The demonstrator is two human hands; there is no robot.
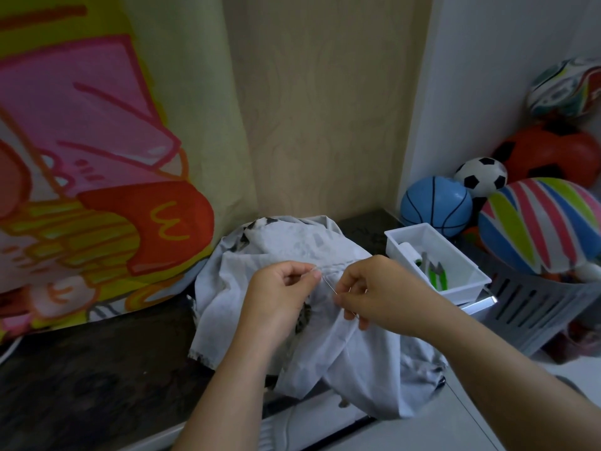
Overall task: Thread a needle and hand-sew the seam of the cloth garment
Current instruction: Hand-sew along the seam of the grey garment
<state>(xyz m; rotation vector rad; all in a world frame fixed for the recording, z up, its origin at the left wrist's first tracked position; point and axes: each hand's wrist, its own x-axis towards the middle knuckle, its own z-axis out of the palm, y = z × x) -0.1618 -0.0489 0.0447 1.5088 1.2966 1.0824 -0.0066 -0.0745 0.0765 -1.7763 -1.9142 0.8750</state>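
Left hand (283,288) is curled, garment (364,369) pinched at the needle's upper end; needle (329,285) is pinched by right hand (377,291), slanted between both hands, frame centre; thread cannot be made out; garment is heaped on dark worktop (97,369); white tray (468,289) holding green snips (435,275) is seen at right.

Thin needle (329,285), perhaps threaded, slants just above the crumpled white garment (357,362)
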